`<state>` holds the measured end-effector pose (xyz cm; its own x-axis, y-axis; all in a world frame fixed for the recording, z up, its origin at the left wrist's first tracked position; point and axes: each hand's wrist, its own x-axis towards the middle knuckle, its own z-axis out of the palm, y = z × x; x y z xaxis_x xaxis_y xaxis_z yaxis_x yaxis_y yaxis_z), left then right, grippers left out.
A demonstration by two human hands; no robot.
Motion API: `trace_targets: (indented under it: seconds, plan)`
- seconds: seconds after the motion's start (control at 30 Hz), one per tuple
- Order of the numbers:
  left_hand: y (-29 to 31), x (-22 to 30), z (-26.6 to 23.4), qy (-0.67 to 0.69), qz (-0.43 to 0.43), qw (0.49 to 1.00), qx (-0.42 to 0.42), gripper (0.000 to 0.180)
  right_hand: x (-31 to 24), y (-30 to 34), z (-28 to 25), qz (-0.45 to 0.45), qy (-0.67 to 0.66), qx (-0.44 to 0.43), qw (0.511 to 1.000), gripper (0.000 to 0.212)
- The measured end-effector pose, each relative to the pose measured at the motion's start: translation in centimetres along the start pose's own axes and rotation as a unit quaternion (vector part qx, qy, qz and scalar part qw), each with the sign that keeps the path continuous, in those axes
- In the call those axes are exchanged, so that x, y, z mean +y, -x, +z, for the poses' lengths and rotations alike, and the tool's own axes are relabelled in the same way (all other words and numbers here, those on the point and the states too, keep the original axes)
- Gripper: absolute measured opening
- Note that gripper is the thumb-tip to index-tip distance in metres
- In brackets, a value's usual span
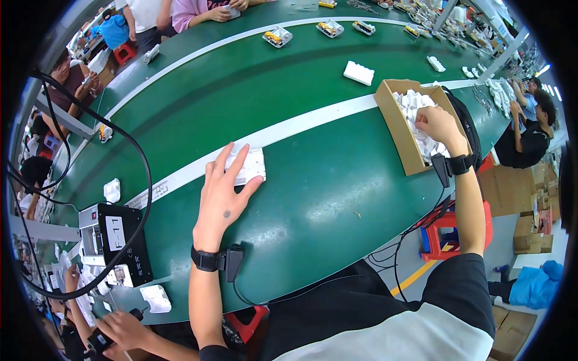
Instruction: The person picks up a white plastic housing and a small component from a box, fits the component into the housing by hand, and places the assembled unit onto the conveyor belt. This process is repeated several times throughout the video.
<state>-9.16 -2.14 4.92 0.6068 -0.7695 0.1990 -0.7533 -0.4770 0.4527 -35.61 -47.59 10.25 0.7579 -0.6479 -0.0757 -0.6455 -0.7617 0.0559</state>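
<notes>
My left hand (221, 195) lies over a white molded piece (255, 163) on the green worktable, its fingers spread and the tips reaching onto the piece. Part of that piece is hidden under the fingers. Off to the right, my right hand (438, 124) is in a cardboard box (392, 129) filled with white crumpled-looking pieces (415, 103). The fingers of this hand are curled together, and whatever may be between them cannot be made out. Black straps with small devices sit on both wrists.
Behind a white strip, a green belt (241, 78) carries a white block (359, 73) and yellow-and-white parts (277, 37). A black machine (123, 240) and looping black cable (144, 174) stand left. A co-worker's hand (123, 331) works at lower left. A red stool (445, 234) stands right.
</notes>
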Motion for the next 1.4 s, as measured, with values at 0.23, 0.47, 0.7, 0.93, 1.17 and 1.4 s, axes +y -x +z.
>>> trace_targets:
  seconds: [0.23, 0.47, 0.7, 0.93, 1.17, 1.4]
  plan:
    - [0.5, 0.5, 0.5, 0.074, 0.070, 0.995, 0.011, 0.067, -0.1, 1.1, -2.3, -0.053, -0.068, 0.094, 0.992, 0.014]
    - [1.0, -0.7, 1.6, 0.073, 0.078, 0.993, 0.056, 0.058, -8.8, 3.9, -6.3, -0.169, -0.166, 0.236, 0.942, 0.020]
    - [0.9, -0.4, 1.8, 0.098, 0.078, 0.989, 0.073, 0.053, -19.8, 5.4, -0.3, -0.316, -0.182, 0.097, 0.926, 0.018]
    - [1.2, -0.7, 1.9, 0.101, 0.079, 0.989, 0.078, 0.052, -23.8, 3.2, 1.9, -0.344, -0.231, -0.015, 0.910, 0.013]
    - [1.6, -1.2, 2.2, 0.087, 0.070, 0.991, 0.072, 0.053, -22.3, 2.2, 0.2, -0.383, -0.227, 0.031, 0.895, 0.020]
    - [1.1, -1.4, 2.4, 0.098, 0.098, 0.985, 0.099, 0.050, -23.0, 1.1, 1.8, -0.432, -0.156, 0.098, 0.883, 0.016]
